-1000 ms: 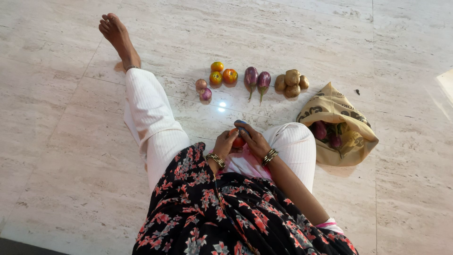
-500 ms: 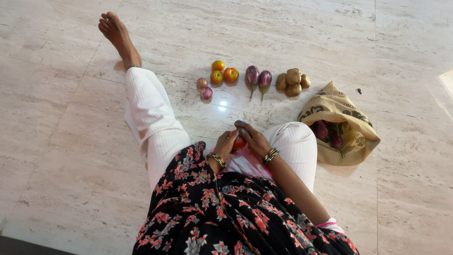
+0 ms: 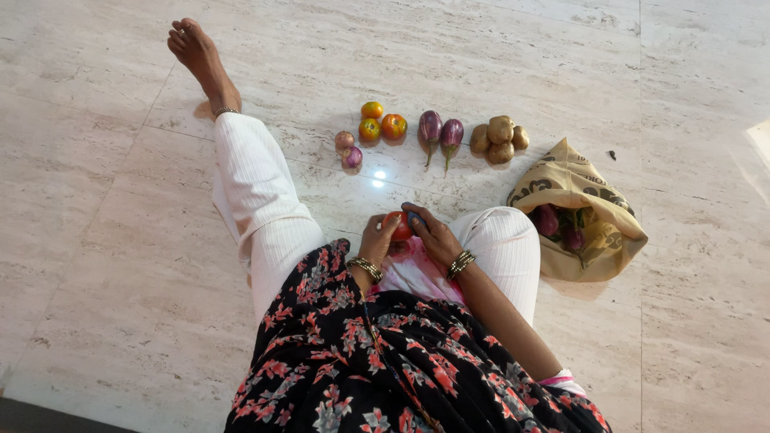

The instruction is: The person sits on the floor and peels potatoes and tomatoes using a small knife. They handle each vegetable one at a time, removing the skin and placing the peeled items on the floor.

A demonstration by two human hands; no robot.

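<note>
I sit on a marble floor with one leg stretched out. My left hand [image 3: 377, 240] and my right hand [image 3: 431, 232] meet over my lap and together grip a red tomato [image 3: 396, 227]; something small and dark shows at my right fingertips. On the floor ahead lie two onions [image 3: 347, 150], three tomatoes [image 3: 380, 124], two purple eggplants [image 3: 440, 131] and several potatoes [image 3: 499, 136], sorted in groups in a row.
A brown paper bag [image 3: 577, 216] lies open by my right knee, with purple and green vegetables inside. My outstretched left leg [image 3: 249, 184] crosses the floor at the left. A pale object shows at the right edge.
The tomato now shows more plainly between my hands, which stay over my lap. The vegetables on the floor and the bag have not moved.
</note>
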